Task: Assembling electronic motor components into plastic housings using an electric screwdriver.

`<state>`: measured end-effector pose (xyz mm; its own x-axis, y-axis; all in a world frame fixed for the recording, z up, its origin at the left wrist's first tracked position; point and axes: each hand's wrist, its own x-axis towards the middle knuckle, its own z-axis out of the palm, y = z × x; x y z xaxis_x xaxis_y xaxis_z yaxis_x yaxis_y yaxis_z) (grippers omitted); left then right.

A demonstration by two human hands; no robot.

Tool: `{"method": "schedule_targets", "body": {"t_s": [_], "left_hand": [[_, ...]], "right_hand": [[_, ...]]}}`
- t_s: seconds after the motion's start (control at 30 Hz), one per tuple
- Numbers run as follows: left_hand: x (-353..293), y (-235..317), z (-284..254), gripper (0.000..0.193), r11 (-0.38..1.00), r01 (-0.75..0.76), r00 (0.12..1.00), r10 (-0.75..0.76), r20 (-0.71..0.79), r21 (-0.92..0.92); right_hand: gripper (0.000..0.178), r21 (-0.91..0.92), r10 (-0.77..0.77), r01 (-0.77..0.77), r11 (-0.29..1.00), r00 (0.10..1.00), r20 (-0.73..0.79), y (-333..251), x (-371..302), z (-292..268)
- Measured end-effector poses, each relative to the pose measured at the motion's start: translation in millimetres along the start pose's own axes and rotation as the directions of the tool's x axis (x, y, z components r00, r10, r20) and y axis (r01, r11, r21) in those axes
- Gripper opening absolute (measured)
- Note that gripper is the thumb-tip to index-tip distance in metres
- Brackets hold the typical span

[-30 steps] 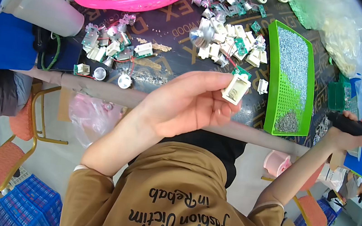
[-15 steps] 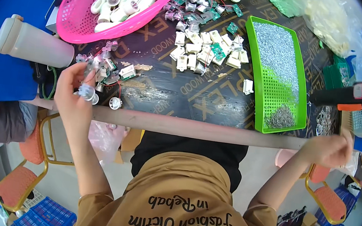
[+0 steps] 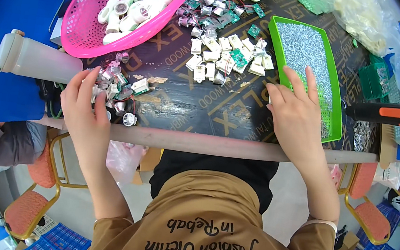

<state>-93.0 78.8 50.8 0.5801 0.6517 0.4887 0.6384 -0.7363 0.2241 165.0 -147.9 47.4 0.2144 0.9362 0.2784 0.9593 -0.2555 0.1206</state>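
Pale rounded table edge (image 3: 197,144): runs just in front of the person, both forearms crossing it.
Left hand (image 3: 87,102): fingers curled at the loose pile of silver cups, green circuit boards and red wires (image 3: 122,91); from here I can't tell whether it grips any.
Right hand (image 3: 296,115): fingers spread, some out over the green rectangular plastic tray (image 3: 276,39); I can't tell whether anything is pinched.
Tray: its raised rim presumably stops the small silvery metal pieces (image 3: 303,47) scattering.
Black-and-orange handheld tool (image 3: 386,113): right of the tray, likely there for easy reach.
Cream box-shaped plastic housings (image 3: 211,55): clustered mid-table, convenient to either hand, I'd say.
Pink perforated plastic basket (image 3: 77,40): farther left, its tall wall corralling white rounded plastic parts (image 3: 145,4).
Silver-and-green heap (image 3: 220,6): beyond the housings, apparently sorted by kind.
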Motion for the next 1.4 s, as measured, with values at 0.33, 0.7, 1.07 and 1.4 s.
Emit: {"method": "schedule_targets", "body": {"t_s": [0.33,0.7,1.07,1.4], "left_hand": [[39.8,71.7,31.8,0.016,0.859,-0.290,0.940,0.339,0.045,-0.421],[37.9,107.7,67.0,0.026,0.825,-0.391,0.839,0.502,0.209,-0.409],[25.5,114.4,35.8,0.018,0.425,0.166,0.898,0.307,0.314,-0.890],[-42.5,148.0,22.0,0.025,0.295,0.007,0.839,0.518,0.166,-0.955]], "right_hand": [[0.045,0.851,0.200,-0.181,0.493,0.975,0.091,-40.6,-17.4,-16.8],[0.035,0.801,0.283,-0.200,0.564,0.958,0.040,-24.2,-15.2,17.7],[0.027,0.937,0.302,-0.345,0.056,0.900,0.314,-32.0,-18.2,9.3],[0.030,0.689,0.353,0.050,-0.723,0.884,0.306,-47.5,-34.4,7.6]]}}
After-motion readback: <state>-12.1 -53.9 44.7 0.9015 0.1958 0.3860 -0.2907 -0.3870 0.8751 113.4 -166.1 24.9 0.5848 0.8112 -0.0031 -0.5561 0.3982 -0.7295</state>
